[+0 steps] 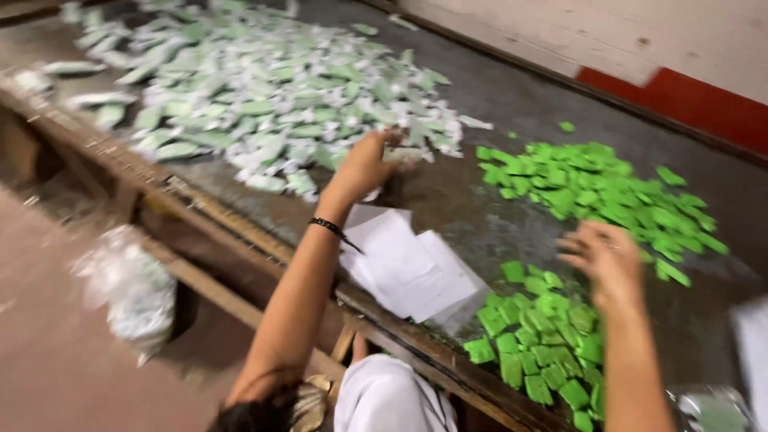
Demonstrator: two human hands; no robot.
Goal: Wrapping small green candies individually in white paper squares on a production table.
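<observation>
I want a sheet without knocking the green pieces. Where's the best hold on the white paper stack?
Probably grip the white paper stack at its corner overhanging the table's wooden front edge, coming from the near side. It lies flat, so only the overhang lets fingers get under, away from the green pieces.

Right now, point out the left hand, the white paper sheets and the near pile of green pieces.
left hand (366, 162), head view, on the back of the hand.
white paper sheets (408, 268), head view, on the middle of the top sheet.
near pile of green pieces (544, 348), head view, on the pile's middle.
</observation>
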